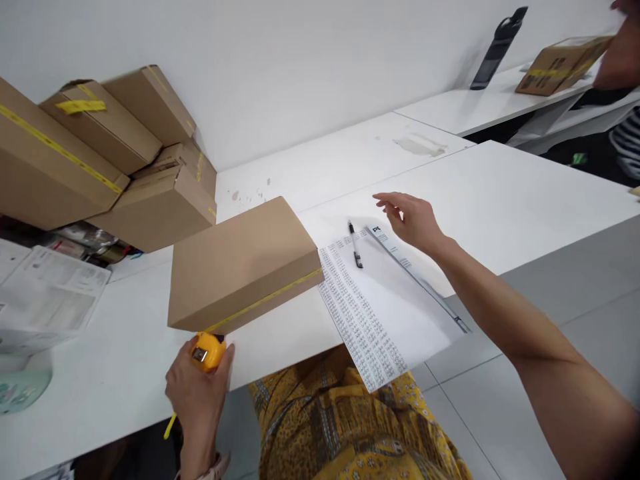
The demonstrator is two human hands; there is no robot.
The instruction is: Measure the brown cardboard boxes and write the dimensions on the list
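Note:
My left hand (197, 383) grips a yellow-orange tape measure (209, 351) against the table at the near left corner of a closed cardboard box (245, 257). A thin yellow strip (270, 298), which looks like the tape's blade, runs along the front side of that box to its right corner. Over the table, right of the box, hovers my right hand (407, 217), its fingers loosely stretched and holding nothing. Below it lie printed sheets (370, 313), one with a folded or curled edge, hanging past the table edge. A black and clear pen (355, 245) rests on them.
More cardboard boxes (105, 133) with yellow strips are stacked at the left by the wall. Plastic-wrapped papers (50, 287) and a pale green object (25, 390) lie further left. A dark bottle (499, 48), another box (563, 65) and part of a person (617, 57) appear far right.

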